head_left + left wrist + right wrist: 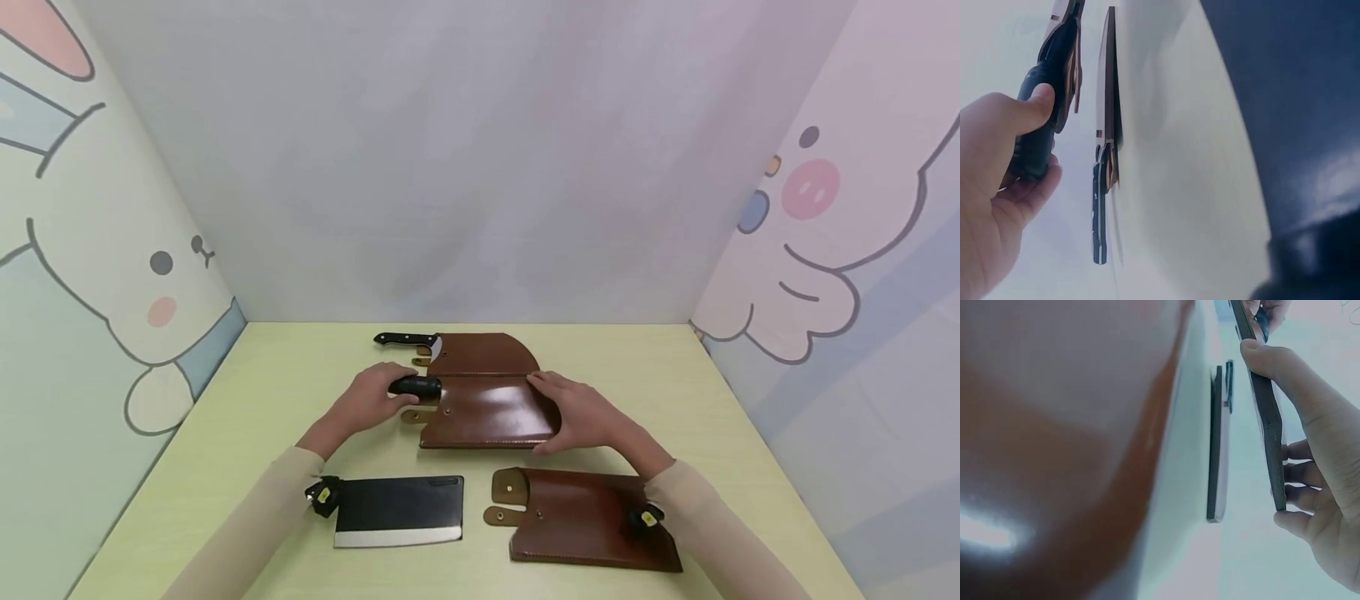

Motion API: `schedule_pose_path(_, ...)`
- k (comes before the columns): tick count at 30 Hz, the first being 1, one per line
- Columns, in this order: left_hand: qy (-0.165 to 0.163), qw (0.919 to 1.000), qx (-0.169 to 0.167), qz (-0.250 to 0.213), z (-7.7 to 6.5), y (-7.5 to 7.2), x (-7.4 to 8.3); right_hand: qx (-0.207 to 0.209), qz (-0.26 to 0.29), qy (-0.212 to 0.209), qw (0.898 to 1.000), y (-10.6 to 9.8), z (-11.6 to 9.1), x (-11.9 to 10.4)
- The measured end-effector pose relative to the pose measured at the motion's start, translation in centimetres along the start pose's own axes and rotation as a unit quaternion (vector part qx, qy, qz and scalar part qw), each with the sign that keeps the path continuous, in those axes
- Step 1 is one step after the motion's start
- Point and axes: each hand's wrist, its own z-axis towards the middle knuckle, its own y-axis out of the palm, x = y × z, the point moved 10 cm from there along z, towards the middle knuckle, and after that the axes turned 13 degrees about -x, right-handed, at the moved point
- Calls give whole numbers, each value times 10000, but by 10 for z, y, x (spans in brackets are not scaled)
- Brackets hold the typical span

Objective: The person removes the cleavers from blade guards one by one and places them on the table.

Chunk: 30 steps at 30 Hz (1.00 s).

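Note:
My left hand (372,397) grips the black handle (422,387) of a knife whose blade is hidden in a brown leather sheath (487,408). At the sheath's other end, my right hand (583,414) holds it with the thumb on one side and the fingers on the other. Both wrist views show this sheath (1267,415) raised above the table. Behind it lies a second brown sheath (480,353) with a riveted black knife handle (405,339) sticking out to the left. Snap straps (415,416) hang loose beside the held handle.
A cleaver (397,507) with a dark blade and bright edge lies front left, its handle hidden by my left forearm. Front right is another brown sheath (573,510), partly under my right wrist. Cartoon-printed side walls and a plain back wall (465,167) enclose the pale table (300,358).

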Motion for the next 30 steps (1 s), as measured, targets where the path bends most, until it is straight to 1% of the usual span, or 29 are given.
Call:
schedule_pose_path(7,108,9999,86,94,-5,-9,3,151,11,-87,9998,-7,-3,-5)
schedule_pose_path(13,390,9985,295,236,-9,-18,10,194,14,-103,9998,-14,-5,-8)
schedule_pose_path(16,466,9979,359,264,-10,-22,12,243,-57,-162,9996,-17,-6,-9)
schedule_pose_path(21,486,9979,339,268,-11,-21,12,231,0,-232,9995,-18,-6,-10)
schedule_pose_path(30,561,9976,382,139,-16,-21,15,133,203,-194,9995,-10,-10,-7)
